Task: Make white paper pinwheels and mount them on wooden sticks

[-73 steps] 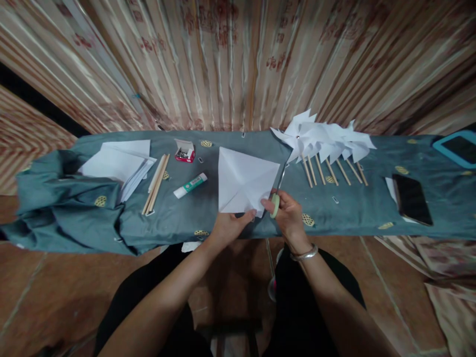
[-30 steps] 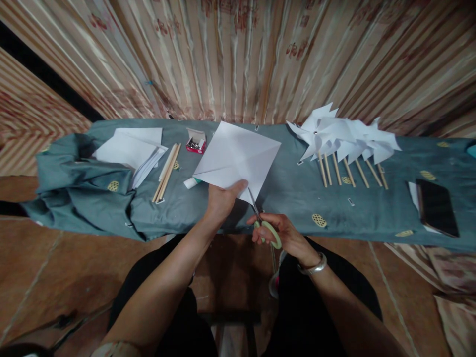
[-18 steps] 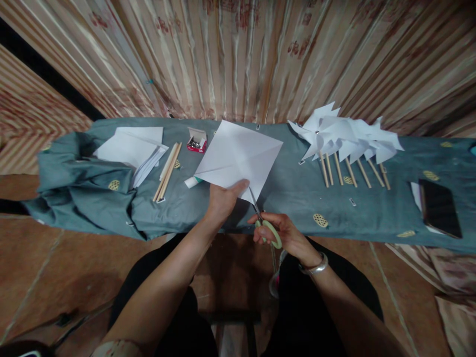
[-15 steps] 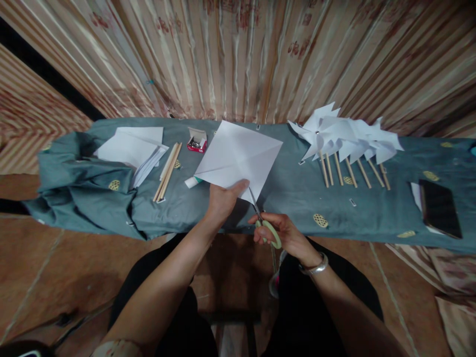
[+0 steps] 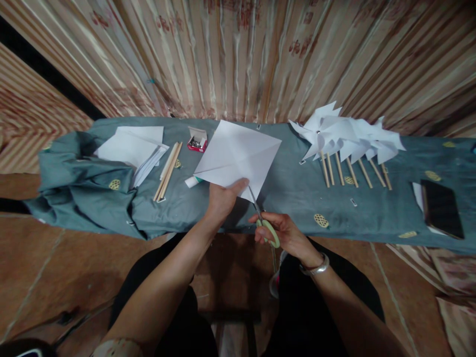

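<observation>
A square sheet of white paper (image 5: pixel 240 151), turned like a diamond and creased, is held over the table by my left hand (image 5: pixel 223 198). The thumb lies on top of its near edge; the other fingers are hidden underneath. My right hand (image 5: pixel 280 230) grips scissors (image 5: pixel 268 232) by their light green handles. Their blades sit at the sheet's near corner, pointing up toward my left thumb. A white and green tube (image 5: pixel 192 182) pokes out from beneath the paper's left corner.
On the cloth-covered table (image 5: pixel 290 208), left, lie white sheets (image 5: pixel 130 146), wooden sticks (image 5: pixel 168 173) and an open red box of small metal pieces (image 5: pixel 197 143). At right are several paper pinwheels (image 5: pixel 345 134) on sticks and a dark phone (image 5: pixel 442 208). A curtain (image 5: pixel 238 59) hangs behind.
The paper has shifted very slightly left. Both hands and the scissors keep nearly the same position at its near corner.
</observation>
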`<state>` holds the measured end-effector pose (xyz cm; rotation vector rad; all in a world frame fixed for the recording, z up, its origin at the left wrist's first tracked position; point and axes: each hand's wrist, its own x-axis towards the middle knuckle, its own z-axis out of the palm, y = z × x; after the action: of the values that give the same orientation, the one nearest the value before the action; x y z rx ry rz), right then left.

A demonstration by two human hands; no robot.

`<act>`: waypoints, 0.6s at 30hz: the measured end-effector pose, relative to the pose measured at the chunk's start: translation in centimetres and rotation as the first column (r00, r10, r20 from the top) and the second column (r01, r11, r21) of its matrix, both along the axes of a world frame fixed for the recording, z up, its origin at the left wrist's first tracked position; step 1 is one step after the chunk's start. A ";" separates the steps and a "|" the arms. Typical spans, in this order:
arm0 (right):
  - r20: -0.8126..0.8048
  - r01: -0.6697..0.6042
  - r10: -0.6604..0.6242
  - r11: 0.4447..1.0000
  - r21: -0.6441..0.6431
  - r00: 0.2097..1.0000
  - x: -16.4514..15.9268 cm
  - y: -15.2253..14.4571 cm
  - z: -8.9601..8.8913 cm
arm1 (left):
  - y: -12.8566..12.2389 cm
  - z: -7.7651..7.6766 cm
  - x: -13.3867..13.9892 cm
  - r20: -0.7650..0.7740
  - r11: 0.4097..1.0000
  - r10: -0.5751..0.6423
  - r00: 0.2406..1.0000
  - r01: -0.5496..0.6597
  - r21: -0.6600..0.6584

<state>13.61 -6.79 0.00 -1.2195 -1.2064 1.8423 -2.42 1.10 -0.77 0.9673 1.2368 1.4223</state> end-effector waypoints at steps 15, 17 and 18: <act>-0.001 0.034 -0.034 0.999 -0.025 0.999 0.0 0.1 -0.4 | 0.0 -0.1 0.0 0.015 1.000 0.006 1.000 -0.005 -0.027; 0.002 0.034 -0.034 0.999 -0.030 0.999 0.0 0.1 -0.3 | 0.0 -0.2 0.0 0.020 1.000 0.010 1.000 -0.009 -0.025; 0.004 0.037 -0.037 0.999 -0.035 0.999 0.0 0.1 -0.3 | 0.1 -0.2 0.0 0.020 1.000 0.013 1.000 -0.012 -0.023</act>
<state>13.60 -6.70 -0.31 -1.2566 -1.1504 1.8425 -2.43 1.17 -1.00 0.9293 1.2442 1.4212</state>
